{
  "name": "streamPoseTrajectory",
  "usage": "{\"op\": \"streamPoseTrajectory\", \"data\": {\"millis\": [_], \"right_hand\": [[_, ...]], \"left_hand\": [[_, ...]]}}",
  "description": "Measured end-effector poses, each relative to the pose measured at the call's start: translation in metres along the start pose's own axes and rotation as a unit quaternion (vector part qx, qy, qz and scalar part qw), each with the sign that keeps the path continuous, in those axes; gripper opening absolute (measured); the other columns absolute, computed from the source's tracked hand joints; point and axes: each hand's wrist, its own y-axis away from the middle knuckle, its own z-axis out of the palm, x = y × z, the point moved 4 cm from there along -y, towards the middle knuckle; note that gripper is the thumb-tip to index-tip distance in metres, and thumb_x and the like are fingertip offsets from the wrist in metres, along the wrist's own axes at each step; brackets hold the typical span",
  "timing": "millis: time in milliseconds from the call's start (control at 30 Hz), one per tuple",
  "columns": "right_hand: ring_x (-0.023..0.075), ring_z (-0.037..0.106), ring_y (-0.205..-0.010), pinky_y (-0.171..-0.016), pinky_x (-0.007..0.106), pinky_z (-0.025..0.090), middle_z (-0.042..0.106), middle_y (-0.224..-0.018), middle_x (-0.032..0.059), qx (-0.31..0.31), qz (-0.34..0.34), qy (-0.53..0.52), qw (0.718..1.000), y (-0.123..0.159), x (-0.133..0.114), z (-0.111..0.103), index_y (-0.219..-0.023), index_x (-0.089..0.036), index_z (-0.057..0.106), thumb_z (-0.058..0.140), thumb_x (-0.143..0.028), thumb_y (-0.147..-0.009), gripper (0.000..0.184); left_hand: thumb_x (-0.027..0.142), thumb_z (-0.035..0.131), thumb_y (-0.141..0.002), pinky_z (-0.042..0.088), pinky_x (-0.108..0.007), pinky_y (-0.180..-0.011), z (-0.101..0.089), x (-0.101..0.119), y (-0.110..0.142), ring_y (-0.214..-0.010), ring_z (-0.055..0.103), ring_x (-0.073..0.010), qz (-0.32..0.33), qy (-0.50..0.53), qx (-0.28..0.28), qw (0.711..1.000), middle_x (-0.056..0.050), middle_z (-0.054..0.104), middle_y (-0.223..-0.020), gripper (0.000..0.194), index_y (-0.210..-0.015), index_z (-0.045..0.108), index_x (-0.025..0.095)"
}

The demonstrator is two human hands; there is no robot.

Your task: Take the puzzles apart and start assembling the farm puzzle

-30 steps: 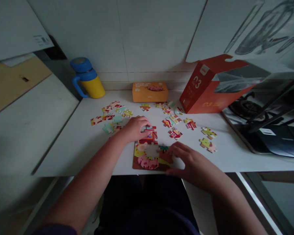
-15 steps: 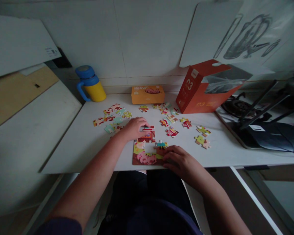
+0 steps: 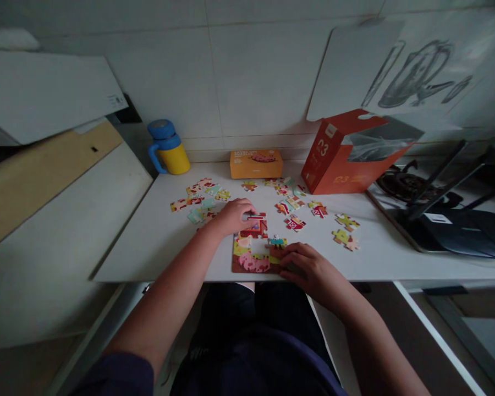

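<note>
A partly joined jigsaw puzzle (image 3: 253, 263) lies at the table's front edge, with a pink spotted animal along its lower part and a gap in its middle. At its top left, my left hand (image 3: 233, 216) has thumb and forefinger closed round a red and white puzzle piece (image 3: 257, 216), just above the red barn section (image 3: 257, 229). My right hand (image 3: 304, 264) rests at the puzzle's right side, fingers lying over its edge and hiding part of it. Near those fingertips is a teal piece (image 3: 276, 241).
Loose puzzle pieces (image 3: 198, 199) lie at the left, and more pieces (image 3: 295, 222) at the right. Behind stand a blue and yellow flask (image 3: 174, 157), an orange puzzle box (image 3: 256, 165) and a larger red box (image 3: 334, 159). A gas stove (image 3: 408, 184) borders the table's right side.
The whole view has shifted slightly, so everything sits a little further right. Both hands keep nearly the same places on the puzzle.
</note>
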Motion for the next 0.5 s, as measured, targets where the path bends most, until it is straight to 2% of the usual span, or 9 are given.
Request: {"op": "streamPoseTrajectory", "data": {"millis": [133,233,367,433,500], "right_hand": [[0.0259,0.067,-0.114,-0.1,0.044,0.057,0.067,-0.124,0.0107,0.015,-0.006,0.0,1.0,0.001,0.003,-0.001,-0.106,-0.025,0.072,0.072,-0.027,-0.097,0.009],[0.0237,0.069,-0.109,-0.097,0.04,0.056,0.07,-0.119,0.0093,0.023,0.002,-0.031,0.999,0.0,0.003,-0.008,-0.108,-0.025,0.072,0.069,-0.033,-0.1,0.012],[0.0204,0.069,-0.091,-0.082,0.034,0.055,0.073,-0.105,0.0059,0.023,0.052,-0.065,0.996,-0.003,0.012,-0.016,-0.106,-0.025,0.072,0.063,-0.043,-0.103,0.02],[0.0198,0.067,-0.085,-0.076,0.032,0.052,0.074,-0.099,0.0047,0.034,0.087,-0.082,0.992,-0.005,0.021,-0.018,-0.104,-0.024,0.072,0.061,-0.048,-0.103,0.027],[0.0201,0.066,-0.083,-0.074,0.031,0.051,0.074,-0.095,0.0044,0.045,0.104,-0.105,0.988,-0.007,0.029,-0.019,-0.101,-0.023,0.072,0.06,-0.052,-0.103,0.032]], "left_hand": [[0.032,0.073,-0.092,0.053,-0.037,-0.096,-0.01,0.002,0.008,-0.102,0.068,-0.0234,-0.021,-0.055,0.021,0.998,-0.008,0.074,-0.107,0.017,-0.104,0.075,0.019],[0.03,0.068,-0.094,0.053,-0.039,-0.098,-0.03,-0.006,0.022,-0.103,0.067,-0.0249,-0.098,-0.116,0.072,0.986,-0.009,0.074,-0.107,0.015,-0.102,0.074,0.02],[0.022,0.055,-0.098,0.049,-0.04,-0.107,-0.068,-0.028,0.053,-0.112,0.066,-0.0263,-0.21,-0.201,0.126,0.949,-0.011,0.074,-0.112,0.021,-0.103,0.074,0.017],[0.021,0.052,-0.097,0.046,-0.039,-0.111,-0.085,-0.045,0.069,-0.118,0.063,-0.0276,-0.265,-0.247,0.11,0.926,-0.015,0.072,-0.12,0.027,-0.112,0.074,0.014],[0.026,0.053,-0.097,0.043,-0.038,-0.114,-0.096,-0.065,0.082,-0.123,0.061,-0.0286,-0.31,-0.275,0.052,0.909,-0.017,0.067,-0.13,0.039,-0.129,0.069,0.011]]}}
